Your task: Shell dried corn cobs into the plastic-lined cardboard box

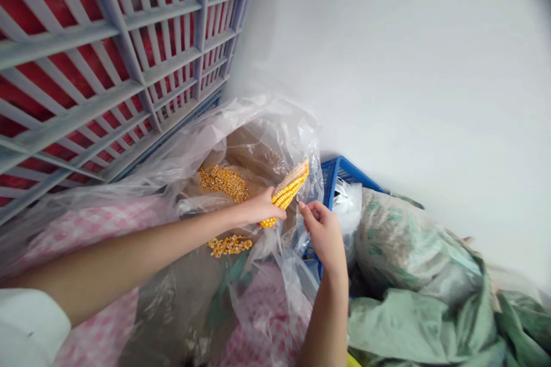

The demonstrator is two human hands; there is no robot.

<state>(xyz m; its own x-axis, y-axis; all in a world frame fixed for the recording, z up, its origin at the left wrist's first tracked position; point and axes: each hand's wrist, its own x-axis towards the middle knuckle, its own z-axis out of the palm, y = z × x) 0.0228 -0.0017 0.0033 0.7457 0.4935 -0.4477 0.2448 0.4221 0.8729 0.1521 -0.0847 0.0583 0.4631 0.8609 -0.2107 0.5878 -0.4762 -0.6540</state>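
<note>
My left hand is wrapped round the lower end of an ear of corn, which tilts up to the right. Yellow kernels cover most of the ear; a paler, bare strip runs along its upper side. Close to the ear's right side, my right hand pinches a thin dark tool, too small to name exactly. Beneath both hands lies a clear plastic bag with its mouth wide. Loose corn kernels are heaped inside it, and a smaller pile of kernels sits nearer me.
A grey slatted crate with red contents rises at the left. White wall stands behind. At the right are a blue basket, a stuffed woven sack and green cloth. Pink checked fabric lies under the plastic.
</note>
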